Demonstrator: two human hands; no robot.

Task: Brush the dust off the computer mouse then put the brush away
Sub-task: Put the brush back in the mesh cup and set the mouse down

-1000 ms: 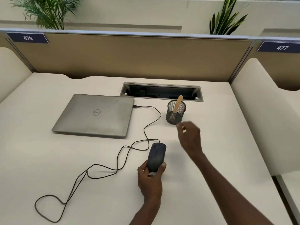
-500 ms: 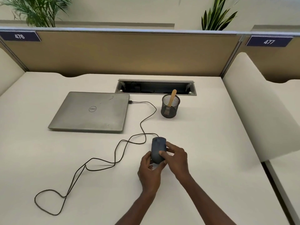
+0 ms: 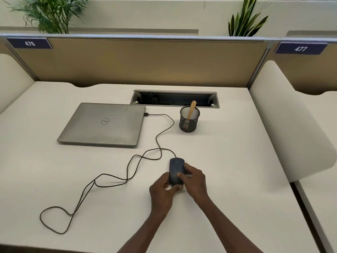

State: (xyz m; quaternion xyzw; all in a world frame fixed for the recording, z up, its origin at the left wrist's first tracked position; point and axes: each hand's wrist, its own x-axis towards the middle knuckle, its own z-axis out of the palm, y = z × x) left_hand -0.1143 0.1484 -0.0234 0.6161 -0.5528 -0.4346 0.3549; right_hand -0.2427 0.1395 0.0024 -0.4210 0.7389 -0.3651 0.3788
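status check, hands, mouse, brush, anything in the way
Left hand and right hand both grip the mouse on the desk. Brush stands in the mesh cup. Nothing in the way; cable trails left.

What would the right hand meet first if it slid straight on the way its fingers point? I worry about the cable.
The right hand already touches the mouse; beyond lies the cable, probably.
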